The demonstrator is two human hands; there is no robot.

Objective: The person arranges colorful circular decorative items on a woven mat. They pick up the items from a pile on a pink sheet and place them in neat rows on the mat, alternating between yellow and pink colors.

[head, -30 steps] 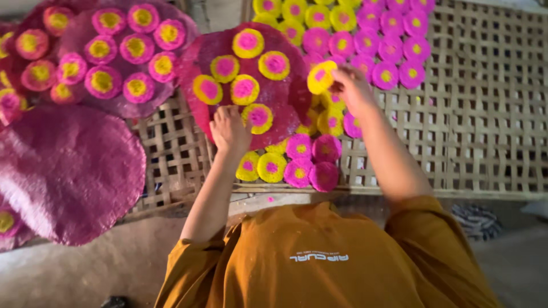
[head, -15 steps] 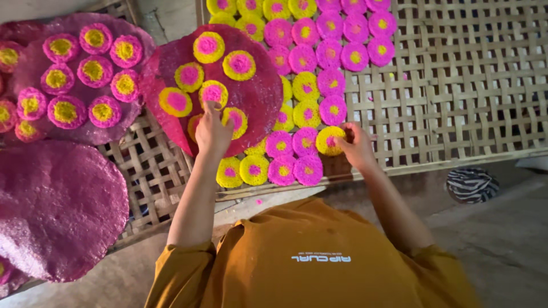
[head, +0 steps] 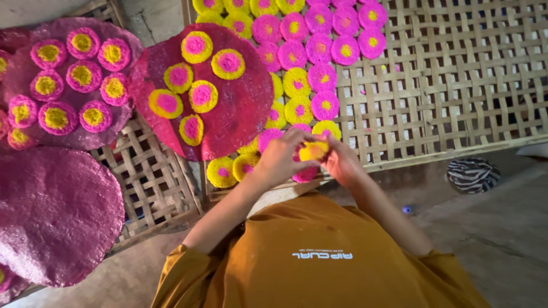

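My left hand [head: 278,158] and my right hand [head: 344,163] meet over the near edge of a woven bamboo tray [head: 456,85]. Both pinch one small yellow disc [head: 313,150] between their fingertips. Just beyond them lie rows of pink and yellow discs [head: 319,63] with contrasting centres, laid flat on the tray. To the left, a large dark red round sheet [head: 240,108] carries several yellow discs with pink centres [head: 197,47]. My orange shirt fills the bottom of the view.
Another purple-red sheet [head: 68,131] with several pink discs lies at the far left on a second bamboo tray [head: 148,182]. A bare purple round sheet [head: 57,217] sits at lower left. A striped cloth [head: 472,174] lies on the concrete floor at right.
My right hand set a yellow disc at the end of a row, then drew back. My left hand left the red sheet, and both hands now meet on one yellow disc.
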